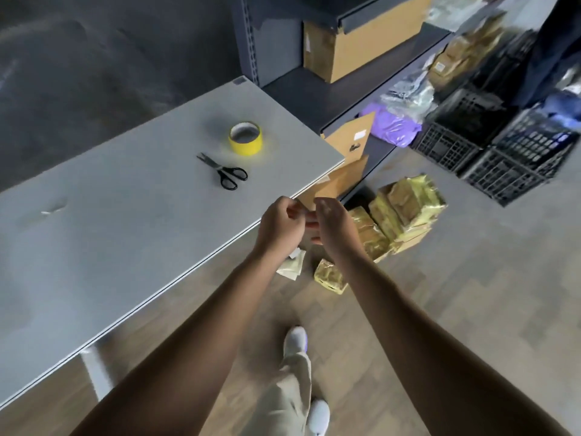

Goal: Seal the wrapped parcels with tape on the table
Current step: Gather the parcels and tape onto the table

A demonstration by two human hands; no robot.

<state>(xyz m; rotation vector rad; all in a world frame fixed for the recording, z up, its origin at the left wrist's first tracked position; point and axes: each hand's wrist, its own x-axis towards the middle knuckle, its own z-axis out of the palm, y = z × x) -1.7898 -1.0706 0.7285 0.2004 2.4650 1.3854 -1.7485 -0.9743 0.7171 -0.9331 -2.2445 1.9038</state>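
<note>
Table (94,247) bears tape roll (245,138), well apart from left hand (279,226), right hand (334,228); curled fingers' (290,204) grasp unclear.

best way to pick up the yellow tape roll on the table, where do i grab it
Probably from above: the yellow tape roll lies flat on the table, hole up. Put the thumb in the core and fingers on the outer wall, at the side away from the scissors, which lie just beside it.

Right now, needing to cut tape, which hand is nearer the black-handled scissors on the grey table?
Left. The left hand is over the table edge, right of the black-handled scissors; the right hand is farther right, off the table.
</note>
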